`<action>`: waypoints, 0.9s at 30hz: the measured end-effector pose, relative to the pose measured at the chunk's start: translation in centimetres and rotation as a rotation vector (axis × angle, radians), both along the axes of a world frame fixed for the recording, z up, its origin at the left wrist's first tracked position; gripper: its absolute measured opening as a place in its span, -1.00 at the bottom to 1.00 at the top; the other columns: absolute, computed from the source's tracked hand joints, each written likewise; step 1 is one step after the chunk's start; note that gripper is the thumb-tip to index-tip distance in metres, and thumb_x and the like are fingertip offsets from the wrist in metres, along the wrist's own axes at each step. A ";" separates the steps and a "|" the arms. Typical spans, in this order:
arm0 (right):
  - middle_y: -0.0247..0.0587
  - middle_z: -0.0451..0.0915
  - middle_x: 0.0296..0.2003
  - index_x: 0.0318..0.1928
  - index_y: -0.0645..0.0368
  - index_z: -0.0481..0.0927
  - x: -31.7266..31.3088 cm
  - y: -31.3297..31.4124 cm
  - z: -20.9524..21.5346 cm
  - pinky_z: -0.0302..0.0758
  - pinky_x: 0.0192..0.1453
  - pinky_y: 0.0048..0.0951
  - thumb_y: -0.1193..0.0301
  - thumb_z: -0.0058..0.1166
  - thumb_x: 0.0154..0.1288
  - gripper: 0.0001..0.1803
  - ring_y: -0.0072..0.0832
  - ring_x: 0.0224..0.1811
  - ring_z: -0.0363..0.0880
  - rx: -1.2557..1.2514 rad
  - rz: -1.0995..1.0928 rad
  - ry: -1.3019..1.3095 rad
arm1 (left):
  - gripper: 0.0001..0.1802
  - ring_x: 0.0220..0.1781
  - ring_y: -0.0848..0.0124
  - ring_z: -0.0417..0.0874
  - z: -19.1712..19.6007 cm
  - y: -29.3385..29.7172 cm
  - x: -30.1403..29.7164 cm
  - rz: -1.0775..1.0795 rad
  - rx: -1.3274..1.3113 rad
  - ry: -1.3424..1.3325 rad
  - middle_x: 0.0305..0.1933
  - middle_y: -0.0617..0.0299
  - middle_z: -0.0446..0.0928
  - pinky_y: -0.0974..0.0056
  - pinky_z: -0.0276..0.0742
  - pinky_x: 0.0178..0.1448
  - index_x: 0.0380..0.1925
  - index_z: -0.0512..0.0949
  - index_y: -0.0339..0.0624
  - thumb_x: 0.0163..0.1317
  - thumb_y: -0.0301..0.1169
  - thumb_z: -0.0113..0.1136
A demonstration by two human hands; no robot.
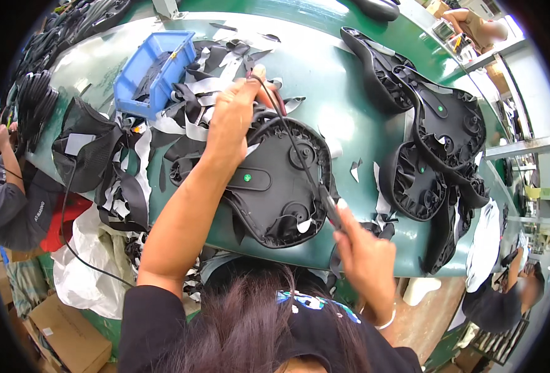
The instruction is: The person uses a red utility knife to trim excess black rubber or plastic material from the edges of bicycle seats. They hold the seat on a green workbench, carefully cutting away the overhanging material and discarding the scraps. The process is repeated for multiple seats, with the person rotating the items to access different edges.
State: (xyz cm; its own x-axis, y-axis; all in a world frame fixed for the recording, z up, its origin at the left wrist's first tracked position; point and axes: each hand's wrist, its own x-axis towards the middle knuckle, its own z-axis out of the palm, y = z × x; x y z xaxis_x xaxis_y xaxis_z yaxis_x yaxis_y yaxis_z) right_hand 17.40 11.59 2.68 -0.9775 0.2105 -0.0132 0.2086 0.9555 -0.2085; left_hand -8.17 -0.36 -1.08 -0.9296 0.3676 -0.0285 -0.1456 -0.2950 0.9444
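A black seat-shaped shell lies underside up before me, with a gathered rim and a green dot on its middle. My left hand is closed and raised over its far edge, gripping dark-red-handled pliers. From there a thin black strip stretches taut down across the shell toward its right rim. At that rim my right hand is wrapped round the dark handle of a knife; its blade is hard to make out against the black rim.
A blue bin stands at the far left among black and white offcuts. Several similar black shells are stacked on the right of the green table. A black mesh bag lies left. Other people work at both sides.
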 end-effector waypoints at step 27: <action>-0.22 0.44 -0.66 0.18 -0.14 0.49 -6.3 4.8 5.0 0.35 -0.56 -0.26 0.34 0.11 0.20 -0.52 -0.26 -0.67 0.46 0.209 0.313 -0.147 | -0.73 -0.02 0.18 0.39 1.4 -2.1 0.3 -0.626 -0.917 1.069 -0.23 0.14 0.51 0.16 0.27 0.08 -0.43 0.59 -0.15 0.03 -0.19 0.33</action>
State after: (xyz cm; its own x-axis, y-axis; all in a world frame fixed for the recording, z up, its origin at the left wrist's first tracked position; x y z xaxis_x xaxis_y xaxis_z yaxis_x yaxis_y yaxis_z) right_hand 11.13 16.38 7.65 -0.9857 -0.0841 -0.1462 -0.0861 0.9963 0.0077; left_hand -7.90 -2.42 0.34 -0.3707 0.9232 0.1018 0.8205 0.2742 0.5016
